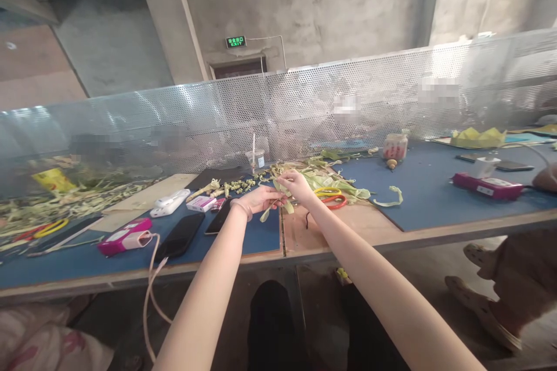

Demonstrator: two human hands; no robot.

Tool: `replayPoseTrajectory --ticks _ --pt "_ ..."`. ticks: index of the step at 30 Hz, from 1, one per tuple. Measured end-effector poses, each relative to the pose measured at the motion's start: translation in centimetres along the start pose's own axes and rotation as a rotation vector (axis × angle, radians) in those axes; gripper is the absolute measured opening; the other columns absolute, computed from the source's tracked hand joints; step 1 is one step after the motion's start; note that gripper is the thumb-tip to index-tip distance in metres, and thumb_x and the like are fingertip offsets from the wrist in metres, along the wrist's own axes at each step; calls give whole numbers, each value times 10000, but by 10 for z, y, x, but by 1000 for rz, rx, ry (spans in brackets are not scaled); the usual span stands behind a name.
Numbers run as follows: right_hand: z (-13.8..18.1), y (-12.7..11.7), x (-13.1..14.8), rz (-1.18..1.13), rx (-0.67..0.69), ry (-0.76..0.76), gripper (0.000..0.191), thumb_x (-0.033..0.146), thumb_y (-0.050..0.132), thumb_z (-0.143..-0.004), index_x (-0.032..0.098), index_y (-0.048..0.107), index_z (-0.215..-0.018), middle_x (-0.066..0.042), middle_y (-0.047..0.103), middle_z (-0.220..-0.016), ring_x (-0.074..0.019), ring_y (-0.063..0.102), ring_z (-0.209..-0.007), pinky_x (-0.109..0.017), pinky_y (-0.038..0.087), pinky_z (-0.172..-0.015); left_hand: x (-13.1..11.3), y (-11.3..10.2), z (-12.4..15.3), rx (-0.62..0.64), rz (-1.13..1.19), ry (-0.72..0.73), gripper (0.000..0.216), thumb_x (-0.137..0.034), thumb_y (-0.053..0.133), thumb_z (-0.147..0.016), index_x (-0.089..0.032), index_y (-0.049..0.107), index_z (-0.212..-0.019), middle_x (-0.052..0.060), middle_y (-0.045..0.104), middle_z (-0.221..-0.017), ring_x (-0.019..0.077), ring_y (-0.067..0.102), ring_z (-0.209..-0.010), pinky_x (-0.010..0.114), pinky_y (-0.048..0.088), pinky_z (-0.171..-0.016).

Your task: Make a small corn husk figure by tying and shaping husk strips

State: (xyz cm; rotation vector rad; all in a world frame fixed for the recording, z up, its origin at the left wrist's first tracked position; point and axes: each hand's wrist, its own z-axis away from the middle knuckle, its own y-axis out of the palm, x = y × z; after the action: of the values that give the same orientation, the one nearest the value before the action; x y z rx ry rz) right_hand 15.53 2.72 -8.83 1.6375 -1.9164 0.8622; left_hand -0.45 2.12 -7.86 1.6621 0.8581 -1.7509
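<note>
In the middle of the head view, both hands meet over the table edge around a pale green strip that looks like corn husk [264, 215]. My left hand [262, 198] has its fingers closed on the strip, whose loose end hangs below them. My right hand [298, 185] pinches the same piece from above, its fingertips close to the left ones. Just right of the hands lie scissors with a yellow and an orange handle [334, 206]. Behind them spreads a pile of husk leaves [350, 185]. Knotted or braided husk pieces [237, 187] lie behind my left hand.
Left of my hands are two dark phones [180, 236], a small pink-and-white box [201, 203] and a magenta power strip [124, 237] with a cable. A perforated metal screen [304, 98] stands behind the table. To the right are a jar [395, 146] and another person's feet.
</note>
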Motion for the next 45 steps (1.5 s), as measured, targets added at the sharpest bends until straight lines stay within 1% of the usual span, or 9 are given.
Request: replayPoseTrajectory --ticks 3,8,17,24,30,34,39,42,45 --pt "1 0 4 32 3 4 247 395 584 -728 172 638 -635 -24 571 -762 -165 549 -793 -281 409 -777 -2 2 1 -8 15 0 176 -233 727 -693 -70 680 -740 110 666 -695 91 571 -558 175 412 -480" --pt "4 -3 12 52 50 112 385 469 460 -792 166 593 -596 8 510 -558 -142 514 -602 -248 399 -610 -5 4 1 -37 97 41 189 -260 678 -746 -72 670 -747 88 645 -667 79 547 -516 175 393 -453" --pt "6 0 5 78 21 178 226 398 521 -729 181 558 -676 19 567 -617 -135 512 -604 -238 387 -580 -3 -5 -3 -124 243 139 93 -149 623 -779 -92 646 -848 57 636 -691 77 551 -551 167 388 -463" --pt "4 2 -2 117 0 91 223 388 520 -730 186 485 -640 43 488 -586 -118 462 -573 -235 357 -566 -3 -5 -3 -177 224 114 44 -76 629 -722 -92 602 -754 39 620 -644 60 512 -495 169 371 -446" --pt "2 3 -7 174 -60 79 205 366 511 -755 191 492 -650 28 532 -626 -131 493 -613 -252 381 -623 -2 -5 -3 -182 203 89 72 -105 660 -694 -103 588 -700 25 612 -616 54 493 -475 172 356 -437" --pt "4 1 -3 246 -91 67 201 352 490 -798 195 508 -673 -1 574 -675 -163 520 -685 -286 398 -679 -5 -2 -2 -201 219 77 53 -138 635 -727 -103 612 -760 51 642 -678 64 520 -510 170 358 -435" --pt "10 0 7 568 -325 -136 143 279 457 -834 196 575 -833 -87 570 -964 -260 453 -952 -392 339 -828 -9 -3 -1 -196 297 86 68 -166 588 -771 -123 623 -811 43 653 -741 68 548 -552 169 401 -470" --pt "14 2 9 613 -251 -242 160 210 416 -843 194 567 -893 -85 571 -924 -248 455 -930 -379 331 -834 -7 -6 -1 -205 316 133 74 -123 613 -747 -133 635 -817 25 652 -737 85 590 -615 182 434 -523" --pt "15 3 9 570 -164 -273 165 204 431 -831 179 561 -930 -74 586 -842 -235 480 -879 -361 347 -822 -4 -8 -3 -218 351 180 69 -118 640 -742 -138 647 -807 24 660 -745 101 615 -682 184 431 -539"
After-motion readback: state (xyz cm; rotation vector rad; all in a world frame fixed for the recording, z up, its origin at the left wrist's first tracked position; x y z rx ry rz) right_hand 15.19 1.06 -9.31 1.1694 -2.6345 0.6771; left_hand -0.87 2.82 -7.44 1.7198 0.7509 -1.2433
